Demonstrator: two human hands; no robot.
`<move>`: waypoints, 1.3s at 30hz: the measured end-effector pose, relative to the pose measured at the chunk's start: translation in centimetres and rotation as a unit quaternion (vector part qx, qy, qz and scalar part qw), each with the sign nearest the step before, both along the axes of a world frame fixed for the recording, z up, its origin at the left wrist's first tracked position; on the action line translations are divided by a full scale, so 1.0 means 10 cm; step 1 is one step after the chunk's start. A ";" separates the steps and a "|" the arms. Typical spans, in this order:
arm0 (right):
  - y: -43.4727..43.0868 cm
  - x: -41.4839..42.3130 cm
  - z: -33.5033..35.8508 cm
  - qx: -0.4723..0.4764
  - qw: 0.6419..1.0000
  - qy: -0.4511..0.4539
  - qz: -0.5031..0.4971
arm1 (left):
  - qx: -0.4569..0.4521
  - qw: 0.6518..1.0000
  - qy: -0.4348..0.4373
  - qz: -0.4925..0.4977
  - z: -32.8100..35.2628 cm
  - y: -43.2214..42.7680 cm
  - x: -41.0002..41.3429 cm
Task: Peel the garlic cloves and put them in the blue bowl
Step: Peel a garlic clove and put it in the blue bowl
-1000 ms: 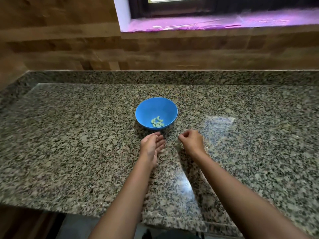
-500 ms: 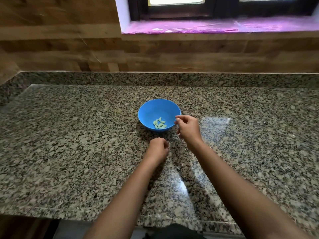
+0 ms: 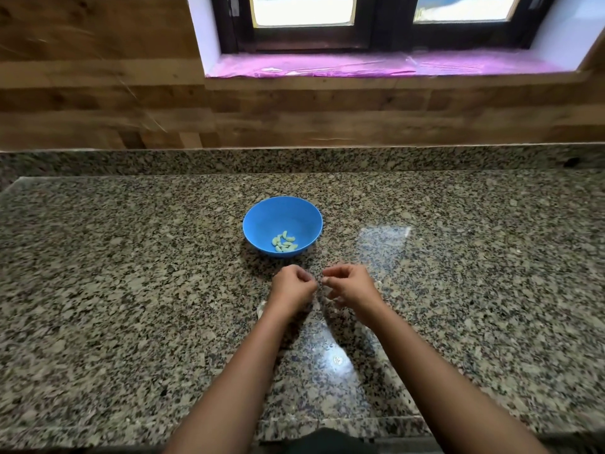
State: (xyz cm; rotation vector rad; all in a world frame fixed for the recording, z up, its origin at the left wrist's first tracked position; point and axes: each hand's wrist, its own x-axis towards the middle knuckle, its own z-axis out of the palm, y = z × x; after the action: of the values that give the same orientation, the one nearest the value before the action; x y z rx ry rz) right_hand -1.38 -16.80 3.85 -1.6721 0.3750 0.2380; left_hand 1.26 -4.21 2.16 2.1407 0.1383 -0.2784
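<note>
The blue bowl (image 3: 262, 221) stands on the granite counter (image 3: 131, 290) with several peeled garlic cloves (image 3: 284, 242) in its bottom. Just in front of the bowl my two hands meet fingertip to fingertip. My left hand (image 3: 292, 290) is curled round a small garlic clove, which its fingers almost entirely hide. The thumb and forefinger of my right hand (image 3: 352, 287) pinch at the same spot; that hand is blurred by motion.
A few pale scraps of peel (image 3: 261, 307) lie on the counter by my left wrist. A granite upstand and a wooden wall close the back. The window sill (image 3: 360, 65) is above. The counter's front edge runs under my forearms.
My right hand has drawn back from the bowl's rim to meet my left hand. My left hand, flat on the counter a second ago, has curled up and lifted slightly.
</note>
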 end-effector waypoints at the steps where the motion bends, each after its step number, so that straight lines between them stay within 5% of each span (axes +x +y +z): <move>1: 0.01 -0.02 0.01 0.017 1.000 -0.005 0.012 | -0.095 0.995 0.028 0.028 0.02 -0.01 -0.01; 6: 0.01 -0.06 0.02 0.059 0.996 -0.064 -0.009 | -0.404 0.894 0.148 0.122 0.15 -0.08 -0.10; 9: 0.02 -0.10 0.01 0.061 0.994 -0.083 -0.035 | -0.474 0.847 0.193 0.143 0.18 -0.12 -0.14; 11: 0.02 -0.13 -0.01 0.048 0.993 -0.099 -0.043 | -0.474 0.847 0.196 0.141 0.21 -0.13 -0.17; 14: -0.02 -0.13 -0.01 0.002 0.995 -0.094 -0.031 | -0.375 0.913 0.123 0.106 0.19 -0.09 -0.20; 17: -0.12 -0.11 0.04 -0.120 0.989 -0.079 0.023 | -0.056 0.997 -0.049 0.001 0.06 0.00 -0.27; 19: -0.16 -0.08 0.06 -0.215 0.971 -0.072 0.073 | 0.121 0.981 -0.125 -0.091 -0.08 0.03 -0.40; 23: -0.14 0.02 0.06 -0.416 0.887 -0.069 0.190 | 0.307 0.922 -0.131 -0.196 -0.37 -0.01 -0.64; 28: -0.06 0.05 0.06 -0.549 0.775 -0.078 0.304 | 0.329 0.910 -0.155 -0.200 -0.43 0.01 -0.68; 34: -0.01 -0.03 0.02 -0.579 0.720 -0.133 0.359 | 0.314 0.916 -0.166 -0.188 -0.49 0.01 -0.68; 37: -0.06 -0.06 -0.06 -0.546 0.764 -0.138 0.314 | 0.298 0.918 -0.184 -0.186 -0.52 0.01 -0.68; 39: -0.14 -0.04 -0.10 -0.448 0.864 -0.077 0.219 | 0.220 0.945 -0.193 -0.149 -0.51 0.00 -0.65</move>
State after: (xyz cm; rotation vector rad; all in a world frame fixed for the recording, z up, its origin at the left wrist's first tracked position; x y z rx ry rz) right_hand -1.81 -18.18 2.86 -2.6811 -0.0600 0.2806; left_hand -5.28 -4.18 -2.97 2.6165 -0.3892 0.0088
